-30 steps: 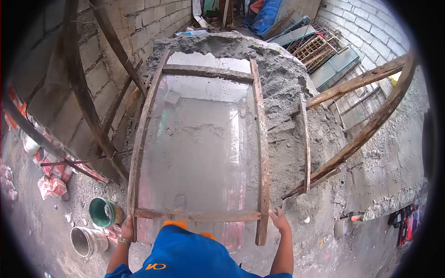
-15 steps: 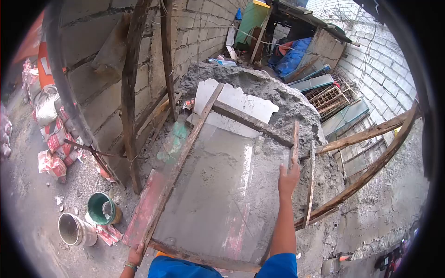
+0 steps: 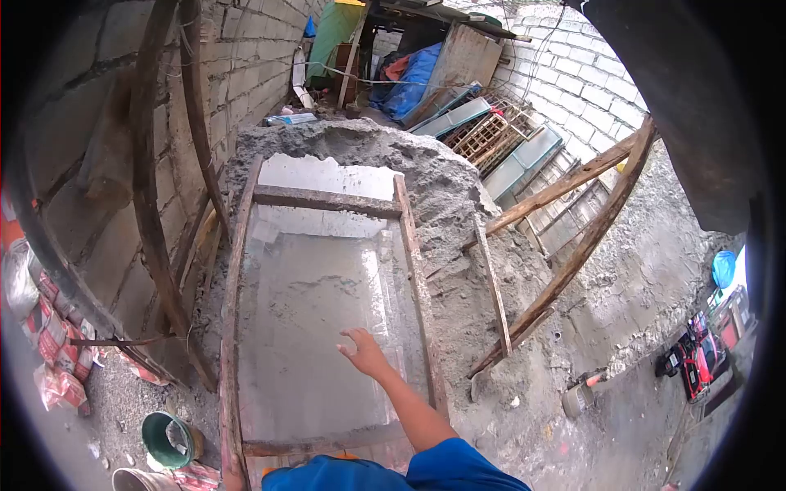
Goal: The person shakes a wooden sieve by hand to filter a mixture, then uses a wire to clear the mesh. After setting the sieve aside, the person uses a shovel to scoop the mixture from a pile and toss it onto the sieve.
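While reaching over the frame [image 3: 419, 286] with right hand [image 3: 365, 353] spread-fingered and empty, cannot tell the left hand's grip, unseen. Built of weathered wood, grey-smeared inside, lies before the rough heap [image 3: 446, 219].

- Grey concrete-block wall [image 3: 246, 57] with visible mortar joints, running from 9 to 11 o'clock.
- Whitish block wall [image 3: 573, 69], brightly daylit, at 1 o'clock.
- Low shed [image 3: 463, 65] with a dark opening at 12 o'clock; a crumpled blue tarpaulin [image 3: 416, 82] is bunched by it, and a green sheet [image 3: 334, 41] hangs at its left.
- Wooden lattice [image 3: 483, 139] stacked among panels at 1 o'clock.
- Dark overhang [image 3: 679, 114] at 2 o'clock.
- Rough grey ground [image 3: 598, 434] at 5 o'clock, gravelly toward 8.
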`<state>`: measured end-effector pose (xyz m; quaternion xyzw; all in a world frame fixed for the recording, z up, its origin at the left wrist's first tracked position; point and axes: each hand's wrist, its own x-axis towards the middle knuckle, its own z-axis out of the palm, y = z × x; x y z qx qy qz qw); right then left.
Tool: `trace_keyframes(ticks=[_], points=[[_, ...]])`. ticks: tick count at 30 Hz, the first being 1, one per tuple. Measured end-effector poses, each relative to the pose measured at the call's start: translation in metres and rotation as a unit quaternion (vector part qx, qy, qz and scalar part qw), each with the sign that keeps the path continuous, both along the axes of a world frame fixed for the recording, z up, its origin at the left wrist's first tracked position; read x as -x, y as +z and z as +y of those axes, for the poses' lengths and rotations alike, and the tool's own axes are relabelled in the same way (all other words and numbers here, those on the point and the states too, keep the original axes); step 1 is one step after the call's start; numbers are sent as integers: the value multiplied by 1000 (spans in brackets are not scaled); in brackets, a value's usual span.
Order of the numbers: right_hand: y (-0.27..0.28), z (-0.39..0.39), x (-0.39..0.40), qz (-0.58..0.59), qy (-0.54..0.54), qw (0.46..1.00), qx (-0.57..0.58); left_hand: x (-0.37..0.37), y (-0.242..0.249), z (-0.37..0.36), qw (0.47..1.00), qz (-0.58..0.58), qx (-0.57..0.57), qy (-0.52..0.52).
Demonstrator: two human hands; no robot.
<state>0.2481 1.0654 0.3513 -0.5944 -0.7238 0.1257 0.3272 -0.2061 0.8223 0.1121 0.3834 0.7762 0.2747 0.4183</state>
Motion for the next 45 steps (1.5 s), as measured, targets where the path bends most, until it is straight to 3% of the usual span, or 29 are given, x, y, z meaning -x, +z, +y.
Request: trace_keyframes(ticks=[1,4,7,9,12,14,15,17,19,21,23,24,27,30,32,34,38,40,41,43,45], points=[[-12,-9,-4,-4,-7,1000,18,4,12,9,999,-49,13,-6],[-40,-44,-9,29,-52,991,118,0,71,29,997,29,62,-22],[-43,-73,-22,63,-89,984,144,1,66,44,1000,-24,-12,-8],[-45,-89,-31,112,-164,967,158,-3,78,49,999,-42,8,-1],[-64,-106,-50,124,-193,962,149,3,54,69,998,-58,-11,7],[-64,-116,-52,138,-208,956,152,2,66,72,996,-70,45,-14],[-60,-119,-48,151,-220,953,146,12,35,73,998,-51,26,-24],[-47,-122,-36,129,-227,954,146,16,35,72,998,-47,41,-32],[-10,-96,-31,95,-226,962,118,7,53,85,995,-18,83,-58],[42,-75,-23,-40,-118,992,-3,-3,66,90,992,-57,102,-51],[114,-44,-3,-50,-75,992,-85,-8,72,95,989,-91,114,-7],[154,-23,12,-50,-42,986,-154,-14,77,94,995,-25,93,-27],[261,20,54,-122,74,952,-269,-37,109,88,981,163,51,-89],[354,68,93,-188,100,909,-359,-53,128,94,986,120,55,-101],[404,116,115,-229,102,852,-460,-70,134,95,991,116,29,-55],[439,173,134,-264,88,815,-508,-82,187,102,989,92,80,-87],[451,247,162,-252,17,836,-488,-98,130,108,994,50,20,-98],[453,253,178,-238,11,904,-354,-105,126,106,993,43,6,-112],[456,258,180,-241,5,903,-356,-107,123,106,992,51,11,-116],[452,271,192,-265,42,933,-240,-107,126,103,991,40,27,-122],[441,278,196,-289,59,917,-268,-104,100,105,989,39,19,-143]])
